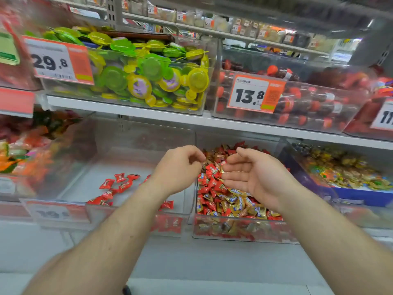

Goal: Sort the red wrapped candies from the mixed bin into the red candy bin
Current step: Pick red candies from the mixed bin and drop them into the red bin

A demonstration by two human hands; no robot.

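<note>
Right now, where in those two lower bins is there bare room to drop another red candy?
The left bin has bare floor at the back and middle, bordered by scattered red candies toward the front. The mixed bin is packed with wrappers. The left hand and right hand hover above the divider.

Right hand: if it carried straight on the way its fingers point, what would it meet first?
Its open fingers point leftward, so the right hand would probably meet the left hand first, above the mixed bin; depth is unclear.
</note>
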